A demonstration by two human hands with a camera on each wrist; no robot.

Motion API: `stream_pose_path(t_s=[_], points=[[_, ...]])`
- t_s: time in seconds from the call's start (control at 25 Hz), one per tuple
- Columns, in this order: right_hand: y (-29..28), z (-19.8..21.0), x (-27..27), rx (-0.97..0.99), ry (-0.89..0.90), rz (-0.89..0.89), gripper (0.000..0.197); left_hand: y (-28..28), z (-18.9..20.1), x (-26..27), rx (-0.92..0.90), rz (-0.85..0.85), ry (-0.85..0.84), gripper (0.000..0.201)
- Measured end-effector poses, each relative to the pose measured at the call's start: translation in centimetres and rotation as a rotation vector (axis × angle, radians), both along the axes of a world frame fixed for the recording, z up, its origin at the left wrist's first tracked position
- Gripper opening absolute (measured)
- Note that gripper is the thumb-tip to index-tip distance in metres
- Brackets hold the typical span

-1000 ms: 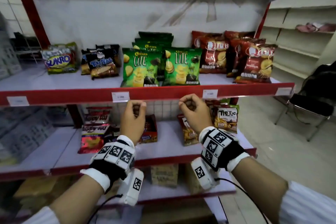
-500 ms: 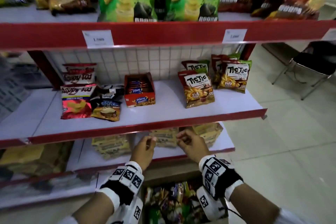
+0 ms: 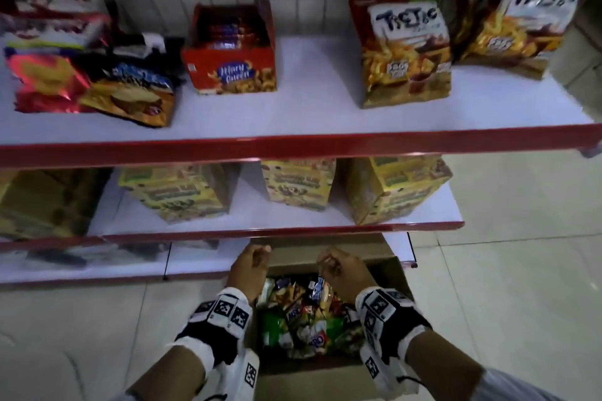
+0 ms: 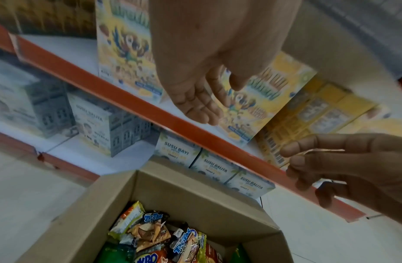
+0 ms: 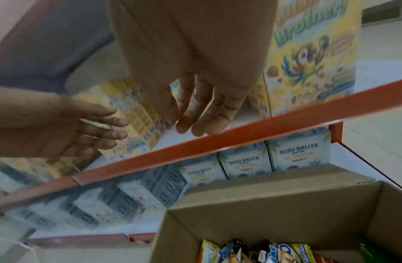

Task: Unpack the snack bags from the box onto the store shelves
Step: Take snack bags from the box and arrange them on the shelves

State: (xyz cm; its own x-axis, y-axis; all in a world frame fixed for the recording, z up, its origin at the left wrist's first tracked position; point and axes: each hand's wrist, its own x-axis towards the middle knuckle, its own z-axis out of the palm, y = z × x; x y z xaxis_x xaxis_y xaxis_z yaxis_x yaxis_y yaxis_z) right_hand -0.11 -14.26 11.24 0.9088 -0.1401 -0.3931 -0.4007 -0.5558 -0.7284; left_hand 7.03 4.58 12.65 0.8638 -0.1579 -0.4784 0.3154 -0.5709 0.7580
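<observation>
Crouching at the store shelves, holding both hands over the open cardboard box [image 3: 386,273] on the tiled floor [image 3: 508,238].

Keeping the left hand [image 3: 249,270] above the box's back-left corner, fingers [image 4: 202,113] hanging loose and slightly bent, gripping nothing, touching nothing.

Keeping the right hand [image 3: 345,273] above the back-right part of the box, fingers [image 5: 202,124] drooping together and lightly curled. Showing a thin pale strip [image 4: 319,150] by the index fingertip in the left wrist view; being unable to tell whether pinched or just lying against the fingers.

Leaving the snack bags [image 3: 306,312] all in the box, jumbled in a heap, below both hands and apart from them. Box sitting tight against the bottom shelf, just in front of the white milk cartons [image 4: 216,169].

Wearing black-and-white marker bands [image 3: 224,309] on both wrists.

Facing 2 red-edged shelves above the box: the lower shelf [image 3: 277,230] carrying 3 yellow cereal boxes [image 3: 298,185] standing upright; the upper shelf [image 3: 293,144] carrying Tic Tac bags [image 3: 407,52] at the right, a red display carton [image 3: 233,52] in the middle, and red and dark chip bags [image 3: 127,98] lying at the left. Blurring most of the upper shelf in the head view.
</observation>
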Motion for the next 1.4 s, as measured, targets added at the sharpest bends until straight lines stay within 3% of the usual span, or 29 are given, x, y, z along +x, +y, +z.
stream_pose_path(t_s=[0.16, 0.32, 0.44, 0.56, 0.68, 0.76, 0.92, 1.08, 1.2, 1.32, 1.4], points=[[-0.7, -10.9, 0.1, -0.038, 0.087, 0.084, 0.015, -0.4, -11.2, 0.1, 0.026, 0.014, 0.103, 0.011], [-0.7, -22.4, 0.9, -0.191, 0.200, 0.258, 0.024, -0.1, -22.8, 0.4, 0.110, -0.112, 0.212, 0.032], [0.8, -29.8, 1.5, -0.286, 0.294, 0.322, 0.033, 0.4, -28.4, 0.9, 0.176, -0.146, 0.200, 0.024], [2.6, -36.3, 3.0, -0.354, 0.323, 0.312, 0.040, 0.2, -31.3, 2.3, 0.158, -0.245, 0.172, 0.016], [4.4, -40.8, 4.7, -0.344, 0.262, 0.253, 0.045, -0.4, -31.6, 3.9, 0.253, -0.396, 0.049, 0.032], [5.3, -43.0, 5.5, -0.385, 0.242, 0.230, 0.038, -0.6, -31.8, 4.1, 0.347, -0.470, -0.051, 0.036], [5.5, -43.0, 5.1, -0.542, 0.206, 0.250, 0.028, -0.1, -30.9, 3.2, 0.376, -0.489, -0.115, 0.039], [4.1, -37.1, 2.9, -0.412, 0.153, 0.319, 0.018, 1.0, -27.9, 1.7, 0.365, -0.484, -0.183, 0.041], [2.0, -30.7, 2.3, -0.033, -0.010, 0.187, 0.022, 1.8, -25.6, 0.6, 0.261, -0.406, -0.267, 0.067], [0.7, -24.9, 1.9, 0.366, -0.233, 0.056, 0.025, 1.9, -24.3, -0.6, 0.054, -0.384, -0.373, 0.057], [0.8, -22.7, 1.6, 0.549, -0.357, -0.023, 0.026, 1.4, -24.5, -1.2, -0.155, -0.266, -0.431, 0.064]])
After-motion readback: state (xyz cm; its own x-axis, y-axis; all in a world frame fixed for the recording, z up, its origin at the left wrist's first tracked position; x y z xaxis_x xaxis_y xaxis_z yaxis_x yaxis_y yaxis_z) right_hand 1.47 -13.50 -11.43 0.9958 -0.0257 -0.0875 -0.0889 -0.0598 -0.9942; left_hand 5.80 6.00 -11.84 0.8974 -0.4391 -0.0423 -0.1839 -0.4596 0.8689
